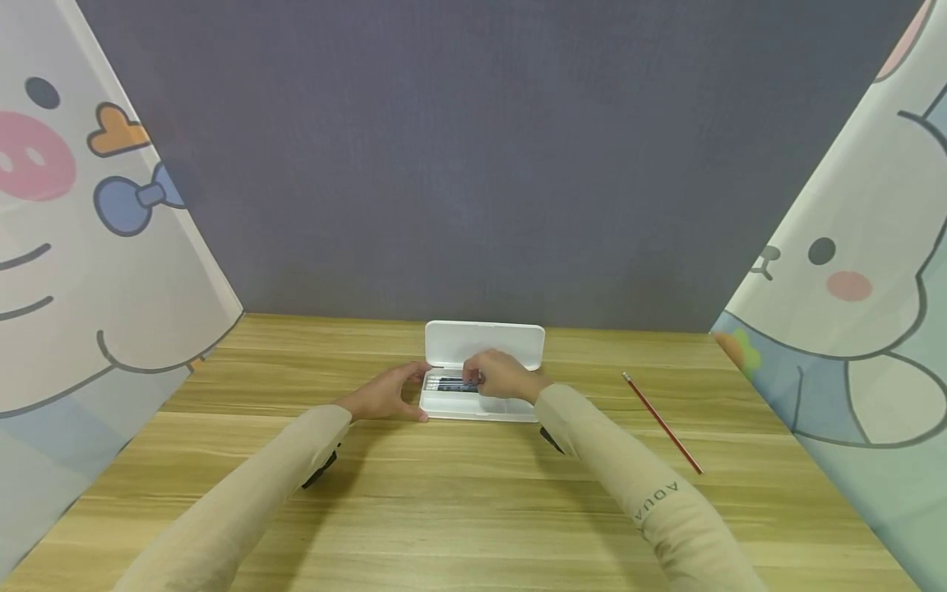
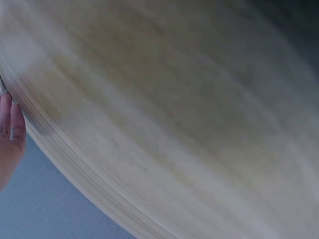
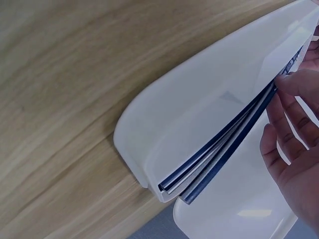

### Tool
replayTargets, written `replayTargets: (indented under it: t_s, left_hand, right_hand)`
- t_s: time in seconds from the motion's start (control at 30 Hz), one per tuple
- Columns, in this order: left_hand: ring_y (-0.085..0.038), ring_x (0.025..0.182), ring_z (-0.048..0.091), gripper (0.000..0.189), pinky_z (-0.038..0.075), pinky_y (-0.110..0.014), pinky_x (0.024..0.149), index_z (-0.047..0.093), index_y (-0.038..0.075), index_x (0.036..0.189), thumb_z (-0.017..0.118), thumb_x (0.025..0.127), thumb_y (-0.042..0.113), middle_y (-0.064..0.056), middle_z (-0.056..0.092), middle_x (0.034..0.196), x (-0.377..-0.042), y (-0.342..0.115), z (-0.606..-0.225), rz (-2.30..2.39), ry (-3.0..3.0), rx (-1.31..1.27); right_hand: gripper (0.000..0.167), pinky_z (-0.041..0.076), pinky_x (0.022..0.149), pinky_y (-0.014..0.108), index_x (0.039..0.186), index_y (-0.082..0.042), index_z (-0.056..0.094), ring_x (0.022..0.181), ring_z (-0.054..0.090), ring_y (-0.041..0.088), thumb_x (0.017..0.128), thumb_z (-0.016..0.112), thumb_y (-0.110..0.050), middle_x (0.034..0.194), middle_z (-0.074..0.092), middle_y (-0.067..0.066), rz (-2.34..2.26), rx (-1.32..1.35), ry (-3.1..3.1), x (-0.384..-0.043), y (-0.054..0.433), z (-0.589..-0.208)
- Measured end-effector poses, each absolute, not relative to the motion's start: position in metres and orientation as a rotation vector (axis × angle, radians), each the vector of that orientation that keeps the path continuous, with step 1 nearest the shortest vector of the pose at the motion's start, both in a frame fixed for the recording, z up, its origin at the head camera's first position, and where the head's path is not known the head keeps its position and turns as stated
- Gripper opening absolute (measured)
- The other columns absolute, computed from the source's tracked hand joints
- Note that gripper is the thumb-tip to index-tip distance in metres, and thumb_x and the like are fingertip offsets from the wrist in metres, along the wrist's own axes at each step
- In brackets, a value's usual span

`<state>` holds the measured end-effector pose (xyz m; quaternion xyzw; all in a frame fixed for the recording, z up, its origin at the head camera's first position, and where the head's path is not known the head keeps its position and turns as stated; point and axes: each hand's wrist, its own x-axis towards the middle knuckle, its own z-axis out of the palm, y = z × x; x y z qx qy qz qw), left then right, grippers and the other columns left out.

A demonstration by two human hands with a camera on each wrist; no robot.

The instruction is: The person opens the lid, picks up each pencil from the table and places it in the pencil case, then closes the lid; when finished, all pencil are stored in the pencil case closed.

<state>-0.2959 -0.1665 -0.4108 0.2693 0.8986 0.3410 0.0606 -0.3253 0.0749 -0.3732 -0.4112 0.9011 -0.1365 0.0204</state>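
A white pencil case lies on the table with its lid raised at the back. Several dark blue and silver pencils lie lengthwise in its rear part. My left hand holds the case's left end, thumb at the front corner and fingers at the back. At the left wrist view's edge, only part of that hand shows. Over the case, my right hand pinches a dark blue pencil between thumb and fingers. One end of this pencil rises above the case rim in the right wrist view.
A red pencil lies slantwise on the wooden table, right of the case. A grey panel stands behind the table. Cartoon-printed panels flank both sides.
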Motion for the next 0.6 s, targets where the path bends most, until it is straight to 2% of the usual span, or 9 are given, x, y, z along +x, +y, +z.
replayTargets:
  t_s: [0.6]
  left_hand:
    - [-0.029,0.114,0.052,0.084,0.040,-0.046,0.100,0.042,0.006,0.132,0.083,0.062,0.027,-0.011,0.054,0.126,-0.2967,-0.1668,-0.4115,1.026,2.718,0.820]
  right_hand:
    - [0.020,0.047,0.068,0.024,0.082,-0.009,0.067,0.072,0.057,0.013,0.069,0.061,0.005,0.077,0.065,0.002,-0.473,-1.285,2.789,-0.3258,0.0808,-0.3718]
